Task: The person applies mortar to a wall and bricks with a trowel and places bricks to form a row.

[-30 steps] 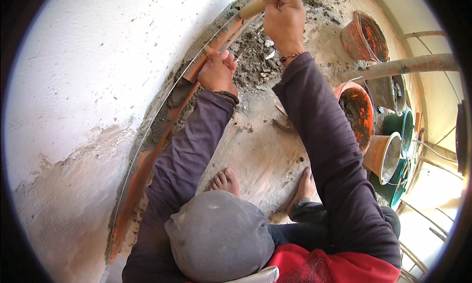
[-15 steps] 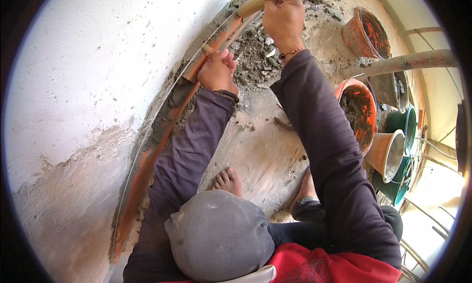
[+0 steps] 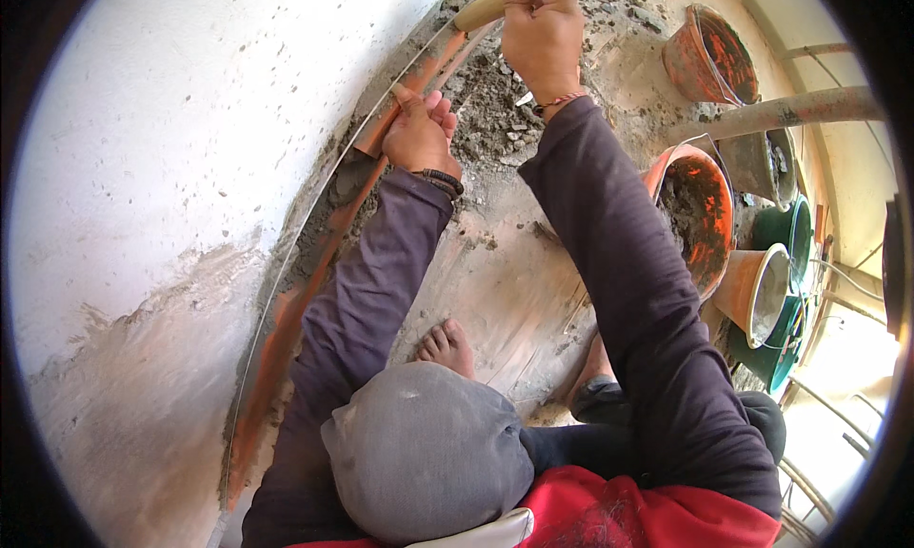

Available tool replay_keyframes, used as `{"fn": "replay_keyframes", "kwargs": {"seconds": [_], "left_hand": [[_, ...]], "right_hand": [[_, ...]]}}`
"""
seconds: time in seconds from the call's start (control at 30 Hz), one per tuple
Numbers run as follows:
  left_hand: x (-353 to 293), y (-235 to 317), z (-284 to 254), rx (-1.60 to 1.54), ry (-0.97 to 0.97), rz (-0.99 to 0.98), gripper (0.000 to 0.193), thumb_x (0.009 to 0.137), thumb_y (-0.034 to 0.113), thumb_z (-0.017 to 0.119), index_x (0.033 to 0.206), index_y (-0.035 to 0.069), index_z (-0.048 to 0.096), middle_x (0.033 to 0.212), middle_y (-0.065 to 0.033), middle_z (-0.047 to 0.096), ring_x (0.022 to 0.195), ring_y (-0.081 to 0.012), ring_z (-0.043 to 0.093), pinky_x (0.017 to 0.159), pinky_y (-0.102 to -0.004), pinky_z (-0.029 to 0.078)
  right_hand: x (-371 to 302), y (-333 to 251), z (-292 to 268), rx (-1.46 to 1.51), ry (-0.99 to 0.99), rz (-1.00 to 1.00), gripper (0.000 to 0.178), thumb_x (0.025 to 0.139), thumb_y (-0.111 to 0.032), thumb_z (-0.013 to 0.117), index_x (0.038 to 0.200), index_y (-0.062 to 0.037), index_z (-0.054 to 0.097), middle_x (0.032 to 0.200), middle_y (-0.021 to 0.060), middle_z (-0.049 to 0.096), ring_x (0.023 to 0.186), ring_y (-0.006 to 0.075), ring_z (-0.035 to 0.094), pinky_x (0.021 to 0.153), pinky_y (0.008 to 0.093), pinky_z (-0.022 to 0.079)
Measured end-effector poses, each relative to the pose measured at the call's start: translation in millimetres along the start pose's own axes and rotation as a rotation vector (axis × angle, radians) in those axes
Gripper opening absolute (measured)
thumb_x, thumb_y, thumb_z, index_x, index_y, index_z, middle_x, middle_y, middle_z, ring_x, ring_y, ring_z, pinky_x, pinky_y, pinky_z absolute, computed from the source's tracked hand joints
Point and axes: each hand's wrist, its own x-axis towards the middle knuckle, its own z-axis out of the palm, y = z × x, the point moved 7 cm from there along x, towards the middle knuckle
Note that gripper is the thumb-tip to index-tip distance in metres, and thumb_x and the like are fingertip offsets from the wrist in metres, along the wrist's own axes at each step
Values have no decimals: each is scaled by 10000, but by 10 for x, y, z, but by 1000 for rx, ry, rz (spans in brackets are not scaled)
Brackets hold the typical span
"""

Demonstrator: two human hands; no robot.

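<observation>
My right hand (image 3: 543, 43) is closed round a tool with a thick tan wooden handle (image 3: 479, 12). The upper picture edge cuts off the tool's head, so its kind does not show. The handle's butt lies at the far part of a flat orange tile (image 3: 419, 83). My left hand (image 3: 419, 134) straddles the tile's near end, with the thumb on the wall side and fingers curled on the other. A taut pale string (image 3: 328, 179) runs along the wall, just beside the thumb. Nearer me, an orange strip (image 3: 286, 343) continues along the wall's foot.
A white, mortar-stained wall (image 3: 181, 129) rises at left. Grey rubble (image 3: 486, 119) lies right of the tile. On the right stand an orange bucket (image 3: 731, 215), a tan bucket (image 3: 733, 291), green buckets (image 3: 776, 358) and a reddish bucket (image 3: 681, 62). A pole (image 3: 809, 113) crosses there.
My right hand and the tool handle have shifted slightly left. My left hand stays on the tile.
</observation>
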Motion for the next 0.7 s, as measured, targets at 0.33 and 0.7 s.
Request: {"fn": "replay_keyframes", "kwargs": {"seconds": [0.33,0.7], "left_hand": [[13,32,-33,48,-39,-13,569,962,507,512,1173,-21,508,1086,-96,623,876,-126,600,767,-256,510],[-107,6,-123,82,-118,-56,540,973,471,527,1237,1,501,1070,-52,612,875,-104,579,774,-255,499]], "right_hand": [[-1,-34,-12,-202,27,-46,50,966,-63,555,992,-55,513,774,2,513,699,95,480,629,276,422],[-538,419,-406,223,118,386,152,1028,-209,452,976,-69,473,801,41,597,750,172,618,699,335,540]]}}
